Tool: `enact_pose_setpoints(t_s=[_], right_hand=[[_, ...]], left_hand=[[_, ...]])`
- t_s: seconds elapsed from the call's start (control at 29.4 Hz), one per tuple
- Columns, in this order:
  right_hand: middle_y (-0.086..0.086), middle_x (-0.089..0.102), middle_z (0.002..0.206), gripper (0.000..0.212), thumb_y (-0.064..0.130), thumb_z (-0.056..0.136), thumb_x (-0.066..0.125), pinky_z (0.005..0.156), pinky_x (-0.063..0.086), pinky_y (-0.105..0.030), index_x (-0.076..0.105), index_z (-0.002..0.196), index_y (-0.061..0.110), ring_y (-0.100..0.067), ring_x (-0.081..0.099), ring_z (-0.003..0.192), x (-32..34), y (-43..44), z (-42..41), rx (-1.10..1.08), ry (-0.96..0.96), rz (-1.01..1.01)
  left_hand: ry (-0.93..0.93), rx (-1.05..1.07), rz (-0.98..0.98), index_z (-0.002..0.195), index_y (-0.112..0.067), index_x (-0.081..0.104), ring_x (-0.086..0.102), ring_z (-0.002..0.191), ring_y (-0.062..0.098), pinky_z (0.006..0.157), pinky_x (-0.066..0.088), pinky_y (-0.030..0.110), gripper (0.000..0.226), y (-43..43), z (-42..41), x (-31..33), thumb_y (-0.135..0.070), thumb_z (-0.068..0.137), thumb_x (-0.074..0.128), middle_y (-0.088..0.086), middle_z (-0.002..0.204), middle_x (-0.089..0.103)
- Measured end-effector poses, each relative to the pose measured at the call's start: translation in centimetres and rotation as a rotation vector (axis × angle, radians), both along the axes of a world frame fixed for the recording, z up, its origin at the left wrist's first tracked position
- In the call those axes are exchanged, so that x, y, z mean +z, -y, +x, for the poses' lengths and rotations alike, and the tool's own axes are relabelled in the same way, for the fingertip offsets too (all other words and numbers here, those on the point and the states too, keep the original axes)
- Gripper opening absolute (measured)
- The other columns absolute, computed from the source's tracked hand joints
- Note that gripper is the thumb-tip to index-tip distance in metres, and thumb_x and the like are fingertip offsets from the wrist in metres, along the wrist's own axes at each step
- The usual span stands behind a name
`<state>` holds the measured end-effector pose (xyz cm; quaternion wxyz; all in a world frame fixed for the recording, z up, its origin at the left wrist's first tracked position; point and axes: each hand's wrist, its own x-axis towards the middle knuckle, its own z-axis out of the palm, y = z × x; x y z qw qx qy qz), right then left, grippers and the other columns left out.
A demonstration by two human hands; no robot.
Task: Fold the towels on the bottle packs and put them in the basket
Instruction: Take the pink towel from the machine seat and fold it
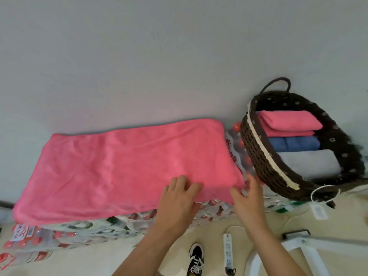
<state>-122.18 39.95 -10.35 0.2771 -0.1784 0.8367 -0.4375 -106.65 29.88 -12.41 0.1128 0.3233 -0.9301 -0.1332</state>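
A pink towel (127, 166) lies spread flat across the stacked bottle packs (83, 232) against the wall. My left hand (179, 198) rests on the towel's near edge with its fingers fairly straight. My right hand (249, 198) is at the towel's near right corner, thumb touching the cloth, fingers extended over the plastic wrap. A dark woven basket (256, 156) stands on the packs at the right. It holds a folded pink towel (288, 122), a folded blue towel (292, 144) and a folded grey towel (306, 164).
A grey wall (159, 56) rises right behind the packs. On the floor below lie a white power strip (228, 250) and my black-and-white shoe (196, 259). A white frame (298, 250) stands at the lower right. A tag (318, 211) hangs from the basket.
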Motion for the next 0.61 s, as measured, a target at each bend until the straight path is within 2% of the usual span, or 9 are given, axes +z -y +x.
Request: enact_pose_setpoints(t_s=[0.03,0.1,0.17,0.24,0.31,0.37,0.48,0.54,0.61], right_hand=[[0.002,0.055,0.121,0.046,0.021,0.084,0.065,0.094,0.050,-0.045,0.047,0.125,0.031,-0.018,0.056,0.111,-0.3,-0.1,-0.2,0.007,0.122,-0.030],[0.005,0.062,0.116,0.048,0.018,0.082,0.066,0.089,0.053,-0.042,0.049,0.124,0.033,-0.014,0.061,0.104,-0.7,-0.3,-0.4,0.064,0.204,-0.030],[0.000,0.066,0.106,0.042,0.011,0.080,0.066,0.076,0.054,-0.034,0.054,0.116,0.028,-0.014,0.063,0.091,-0.9,-0.5,-1.0,0.058,0.218,0.002],[-0.009,0.068,0.099,0.033,0.003,0.082,0.062,0.064,0.050,-0.030,0.057,0.110,0.021,-0.019,0.062,0.078,-1.0,-0.6,-1.6,-0.012,0.316,-0.004],[-0.020,0.069,0.101,0.028,-0.001,0.084,0.061,0.064,0.045,-0.035,0.058,0.108,0.014,-0.026,0.059,0.077,-1.2,-0.8,-2.2,-0.096,0.548,-0.103],[-0.022,0.067,0.094,0.028,-0.001,0.084,0.063,0.062,0.042,-0.036,0.057,0.110,0.009,-0.025,0.058,0.073,-1.0,-0.9,-2.5,-0.136,0.774,-0.249],[-0.014,0.065,0.083,0.027,0.000,0.084,0.063,0.054,0.042,-0.029,0.057,0.108,0.009,-0.016,0.057,0.059,-0.4,-1.0,-3.0,-0.097,0.857,-0.349],[-0.010,0.060,0.073,0.016,0.001,0.084,0.061,0.051,0.038,-0.026,0.061,0.098,0.010,-0.013,0.050,0.052,-0.1,-1.0,-3.4,-0.084,0.877,-0.376],[-0.008,0.050,0.064,0.011,0.002,0.087,0.058,0.054,0.031,-0.028,0.062,0.083,0.011,-0.013,0.041,0.051,-0.2,-0.7,-3.8,-0.100,0.868,-0.353]], left_hand=[[0.014,0.012,-0.028,0.108,-0.029,0.055,0.047,0.085,0.021,0.064,0.044,0.033,0.055,-0.1,-0.2,-0.2,-0.035,0.059,0.081,-0.001,0.094,0.047],[0.032,0.033,-0.075,0.105,-0.029,0.055,0.046,0.085,0.022,0.065,0.042,0.033,0.055,-0.3,-0.4,-0.3,-0.037,0.058,0.081,-0.001,0.094,0.047],[0.038,0.038,-0.109,0.103,-0.028,0.055,0.045,0.084,0.022,0.065,0.040,0.033,0.054,-0.6,-0.8,-0.4,-0.037,0.057,0.082,-0.001,0.093,0.048],[0.038,0.006,-0.132,0.101,-0.025,0.054,0.044,0.083,0.021,0.065,0.039,0.032,0.053,-1.3,-1.4,-0.4,-0.036,0.057,0.081,0.000,0.092,0.049],[0.042,-0.049,-0.141,0.105,-0.026,0.054,0.048,0.085,0.020,0.068,0.041,0.032,0.055,-2.3,-2.4,-0.2,-0.039,0.058,0.079,-0.002,0.095,0.052],[0.049,-0.091,-0.143,0.108,-0.027,0.056,0.050,0.086,0.018,0.069,0.041,0.032,0.054,-3.5,-3.7,0.0,-0.047,0.062,0.074,-0.004,0.096,0.054],[-0.012,-0.096,-0.103,0.102,-0.024,0.058,0.051,0.082,0.016,0.066,0.041,0.030,0.036,-4.6,-5.6,0.2,-0.049,0.077,0.058,-0.007,0.091,0.056],[-0.058,-0.096,-0.084,0.095,-0.023,0.060,0.053,0.078,0.015,0.064,0.041,0.028,0.025,-4.7,-6.1,0.0,-0.043,0.082,0.051,-0.007,0.085,0.056],[-0.106,-0.096,-0.060,0.083,-0.023,0.060,0.054,0.071,0.016,0.060,0.038,0.026,0.014,-4.5,-5.9,-0.2,-0.035,0.082,0.054,-0.007,0.077,0.055]])
